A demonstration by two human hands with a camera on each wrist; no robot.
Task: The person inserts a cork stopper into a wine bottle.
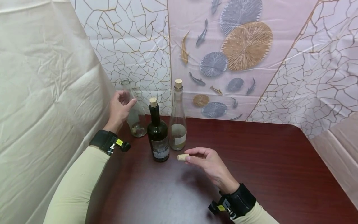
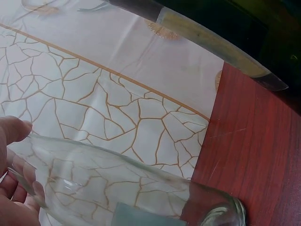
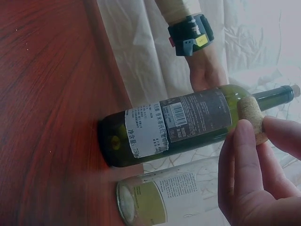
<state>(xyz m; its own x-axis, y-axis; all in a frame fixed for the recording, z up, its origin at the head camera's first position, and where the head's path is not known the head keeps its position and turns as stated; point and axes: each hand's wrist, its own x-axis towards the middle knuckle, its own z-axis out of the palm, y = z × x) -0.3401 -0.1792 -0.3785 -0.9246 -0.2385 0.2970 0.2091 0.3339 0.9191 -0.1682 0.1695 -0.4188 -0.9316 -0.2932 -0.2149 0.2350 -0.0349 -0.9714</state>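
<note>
My left hand (image 1: pixel 121 105) grips a clear glass bottle (image 1: pixel 137 119) by its upper part, thumb on one side and fingers curled round the other; that bottle's mouth shows no cork. In the left wrist view, the fingers show through the glass of the clear bottle (image 2: pixel 117 174). A loose cork (image 3: pixel 250 115) is pinched between the thumb and fingertips of my right hand (image 1: pixel 208 163), held in the air in front of the bottles. Beside the left hand stands a dark green bottle (image 1: pixel 158 133) with a cork (image 1: pixel 153 102) in its mouth.
Another clear bottle (image 1: pixel 178 115), labelled and topped with a cork (image 1: pixel 178 83), stands upright right of the dark one. All bottles are on a dark red wooden table (image 1: pixel 251 168). Patterned cloth (image 1: pixel 139 46) hangs behind, and a cream cloth (image 1: pixel 50 93) borders the left side.
</note>
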